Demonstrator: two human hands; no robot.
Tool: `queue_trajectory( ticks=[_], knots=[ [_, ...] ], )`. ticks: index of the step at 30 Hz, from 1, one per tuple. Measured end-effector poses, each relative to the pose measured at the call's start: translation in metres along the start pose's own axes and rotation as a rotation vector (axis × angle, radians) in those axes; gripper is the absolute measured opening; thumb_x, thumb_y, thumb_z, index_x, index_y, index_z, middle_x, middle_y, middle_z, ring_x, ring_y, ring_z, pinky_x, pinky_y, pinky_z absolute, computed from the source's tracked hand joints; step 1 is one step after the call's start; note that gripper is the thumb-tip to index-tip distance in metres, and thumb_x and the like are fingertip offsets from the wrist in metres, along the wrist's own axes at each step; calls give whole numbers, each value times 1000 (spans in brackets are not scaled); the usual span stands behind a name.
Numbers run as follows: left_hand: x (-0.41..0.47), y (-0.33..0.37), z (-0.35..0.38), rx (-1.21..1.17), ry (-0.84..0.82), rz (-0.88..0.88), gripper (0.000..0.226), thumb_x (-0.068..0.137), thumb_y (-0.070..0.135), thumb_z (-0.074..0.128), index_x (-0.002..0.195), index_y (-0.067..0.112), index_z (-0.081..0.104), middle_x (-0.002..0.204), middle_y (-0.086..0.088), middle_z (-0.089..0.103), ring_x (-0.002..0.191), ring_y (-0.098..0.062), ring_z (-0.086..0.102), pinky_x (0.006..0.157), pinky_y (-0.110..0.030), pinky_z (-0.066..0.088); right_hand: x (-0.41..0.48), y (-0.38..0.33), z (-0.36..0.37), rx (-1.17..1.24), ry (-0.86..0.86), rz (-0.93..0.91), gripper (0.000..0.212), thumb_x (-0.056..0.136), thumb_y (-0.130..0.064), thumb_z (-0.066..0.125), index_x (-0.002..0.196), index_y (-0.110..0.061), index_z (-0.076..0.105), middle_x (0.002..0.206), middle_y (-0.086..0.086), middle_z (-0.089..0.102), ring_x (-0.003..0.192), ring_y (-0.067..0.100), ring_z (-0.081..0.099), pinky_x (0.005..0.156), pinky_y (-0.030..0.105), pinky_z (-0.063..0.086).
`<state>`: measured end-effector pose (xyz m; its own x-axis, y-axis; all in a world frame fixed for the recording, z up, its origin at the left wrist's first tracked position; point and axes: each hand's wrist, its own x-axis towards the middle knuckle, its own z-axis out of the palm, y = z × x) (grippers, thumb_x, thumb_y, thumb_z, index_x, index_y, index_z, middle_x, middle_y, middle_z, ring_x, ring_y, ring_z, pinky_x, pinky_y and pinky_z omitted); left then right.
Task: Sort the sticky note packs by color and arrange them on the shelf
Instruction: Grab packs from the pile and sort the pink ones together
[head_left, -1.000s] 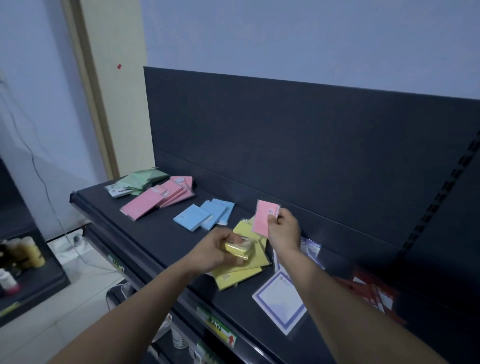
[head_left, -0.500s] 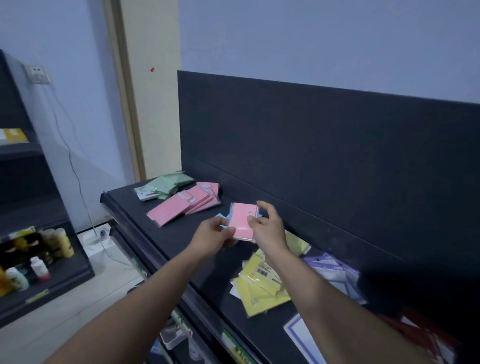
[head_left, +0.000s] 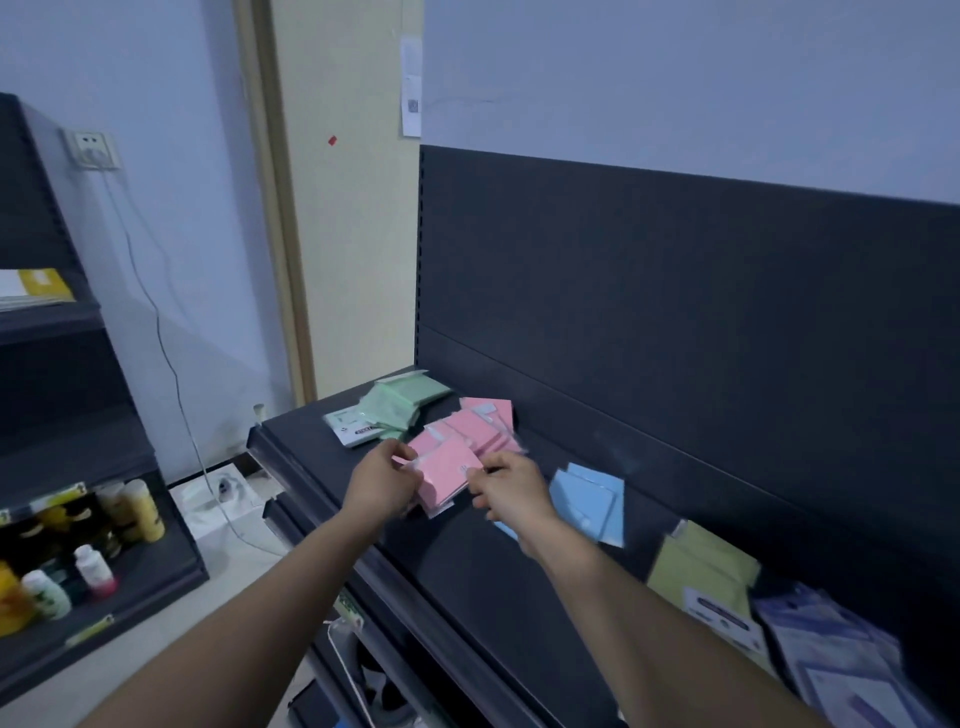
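Light: dim and bluish all over, soft, with no lamp in sight.
Brightest part: the pale wall (head_left: 675, 78) at the top.
Darkest part: the black shelf (head_left: 467, 571) and its back panel (head_left: 675, 312); they show almost no detail.
Shadows: a soft grey slanted patch on the left wall, behind the cord (head_left: 156, 312).
Blur: the left hand (head_left: 382, 486), the right hand (head_left: 511, 493) and the pink pack (head_left: 447, 470) they hold look a bit smeared. The purple packs (head_left: 841, 660) in the bottom right corner are very fuzzy.
Edges: the wide lens bends things; the side shelf (head_left: 52, 322) and door frame (head_left: 275, 234) lean.
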<state>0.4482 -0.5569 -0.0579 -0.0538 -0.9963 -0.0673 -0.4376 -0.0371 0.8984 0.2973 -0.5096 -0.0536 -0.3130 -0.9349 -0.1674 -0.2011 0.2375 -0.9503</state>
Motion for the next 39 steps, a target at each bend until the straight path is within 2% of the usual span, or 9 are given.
queue_trajectory(
  ticks=[3, 7, 9, 12, 16, 20, 25, 31, 39],
  knots=[
    [18, -6, -14, 128, -68, 35, 30, 77, 4, 70, 103, 12, 57, 84, -2, 62, 67, -18, 59, 56, -23, 49, 12, -4, 22, -23, -4, 17, 15, 89, -18, 63, 102, -18, 57, 89, -1, 62, 70, 12, 56, 56, 22, 46],
    [39, -14, -18, 417, -139, 167, 44, 76, 19, 70, 119, 14, 60, 121, -9, 52, 91, -18, 53, 77, -23, 41, 29, -4, 43, -112, -3, 42, 36, 88, -25, 64, 122, -17, 55, 111, 2, 62, 89, 17, 59, 69, 26, 52],
    [47, -14, -19, 471, -180, 205, 41, 77, 19, 68, 118, 16, 62, 120, -9, 49, 92, -19, 53, 81, -23, 41, 36, -4, 48, -226, 21, 31, 40, 89, -26, 64, 125, -12, 57, 118, 4, 63, 97, 20, 60, 86, 35, 53],
    [58, -12, -21, 551, -218, 237, 40, 79, 22, 66, 119, 18, 61, 118, -6, 47, 92, -20, 54, 86, -25, 44, 38, -8, 48, -354, 44, -5, 37, 90, -22, 63, 124, -9, 60, 122, 8, 64, 107, 21, 60, 96, 34, 49],
    [63, 0, -17, 676, -125, 310, 31, 88, 31, 52, 117, 21, 60, 116, -5, 49, 108, -25, 53, 90, -37, 48, 32, -12, 35, -544, 100, -88, 34, 91, -24, 60, 124, -13, 60, 118, 6, 65, 111, 22, 58, 96, 29, 46],
    [57, 20, 1, 842, -93, 507, 38, 86, 27, 54, 123, 19, 57, 120, -8, 50, 116, -28, 45, 88, -37, 47, 19, -15, 7, -786, 199, -169, 25, 89, -23, 56, 111, -15, 63, 111, 7, 64, 106, 26, 57, 83, 30, 45],
    [28, 54, 36, 982, -126, 718, 39, 84, 25, 55, 122, 19, 55, 122, -6, 52, 115, -27, 45, 88, -36, 41, -15, -18, -47, -1022, 297, -167, 32, 91, -33, 56, 117, -14, 57, 119, 6, 55, 114, 25, 51, 91, 32, 42],
    [-33, 96, 83, 1000, -212, 893, 32, 84, 16, 53, 115, 16, 54, 118, -5, 54, 114, -25, 46, 85, -33, 41, -79, -12, -123, -1250, 403, -81, 32, 90, -32, 55, 118, -16, 54, 122, 8, 54, 117, 29, 48, 95, 37, 38],
    [-148, 136, 156, 943, -324, 1037, 32, 85, 16, 56, 116, 13, 53, 118, -7, 54, 115, -26, 45, 88, -33, 42, -198, 20, -224, -1253, 497, 98, 30, 89, -27, 57, 115, -14, 54, 120, 11, 52, 117, 30, 48, 93, 36, 38]
  ],
)
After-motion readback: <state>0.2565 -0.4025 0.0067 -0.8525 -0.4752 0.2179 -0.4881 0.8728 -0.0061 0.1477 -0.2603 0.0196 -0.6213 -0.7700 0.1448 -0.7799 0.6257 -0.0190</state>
